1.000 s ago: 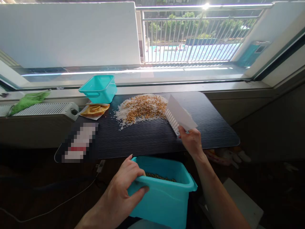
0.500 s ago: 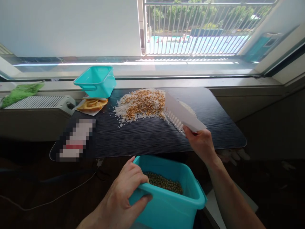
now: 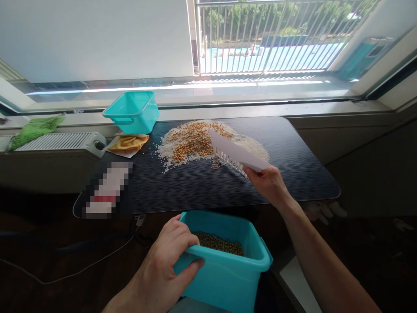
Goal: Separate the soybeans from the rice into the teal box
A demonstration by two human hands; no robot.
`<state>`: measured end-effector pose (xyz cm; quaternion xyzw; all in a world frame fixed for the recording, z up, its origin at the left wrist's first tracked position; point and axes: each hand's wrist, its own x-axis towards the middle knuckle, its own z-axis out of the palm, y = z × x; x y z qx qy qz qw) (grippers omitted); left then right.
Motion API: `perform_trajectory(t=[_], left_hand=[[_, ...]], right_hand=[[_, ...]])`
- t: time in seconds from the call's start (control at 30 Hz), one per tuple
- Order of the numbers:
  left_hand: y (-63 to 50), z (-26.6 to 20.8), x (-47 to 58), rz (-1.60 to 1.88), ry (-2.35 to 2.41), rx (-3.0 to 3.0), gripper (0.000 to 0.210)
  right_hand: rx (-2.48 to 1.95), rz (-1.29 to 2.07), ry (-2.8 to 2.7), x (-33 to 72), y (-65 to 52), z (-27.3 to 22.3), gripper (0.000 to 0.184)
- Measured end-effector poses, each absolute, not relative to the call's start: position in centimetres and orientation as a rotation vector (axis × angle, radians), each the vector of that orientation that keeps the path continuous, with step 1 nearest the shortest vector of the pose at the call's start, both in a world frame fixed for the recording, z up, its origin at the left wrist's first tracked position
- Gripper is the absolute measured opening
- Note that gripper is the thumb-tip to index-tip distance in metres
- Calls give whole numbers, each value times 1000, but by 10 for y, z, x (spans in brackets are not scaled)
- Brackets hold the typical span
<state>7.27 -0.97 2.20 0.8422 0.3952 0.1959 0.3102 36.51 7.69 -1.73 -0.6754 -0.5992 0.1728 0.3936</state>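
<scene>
My left hand (image 3: 174, 256) is closed on the near left rim of a turquoise plastic bin (image 3: 224, 274), held below the table's front edge. Round greenish dried peas or beans (image 3: 218, 243) lie in its bottom. My right hand (image 3: 269, 182) grips the near end of a flat white sheet with a slotted, comb-like edge (image 3: 239, 154). That sheet stands tilted on edge in a heap of white, rice-like grains (image 3: 256, 150) mixed with tan round beans (image 3: 195, 137). Most tan beans are left of the sheet; mainly white grains show on its right.
The heap rests on a dark, wood-grained table (image 3: 182, 187). An empty turquoise bin (image 3: 137, 115), a folded yellow cloth (image 3: 128, 142) and a blurred-out flat item (image 3: 107, 191) are at the left. Beyond are a radiator (image 3: 65, 143) with a green cloth (image 3: 37, 130), and a window.
My right hand has moved the slotted sheet left, farther into the tan beans, baring more white grains on its right. The bin in my left hand has shifted slightly left.
</scene>
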Motion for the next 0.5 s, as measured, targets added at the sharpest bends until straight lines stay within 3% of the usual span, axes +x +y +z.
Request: perform_trajectory(t=[0.5], left_hand=[[-4, 17, 74, 585, 1064, 2236, 12]], right_hand=[[-1635, 597, -1519, 371, 47, 7, 25]])
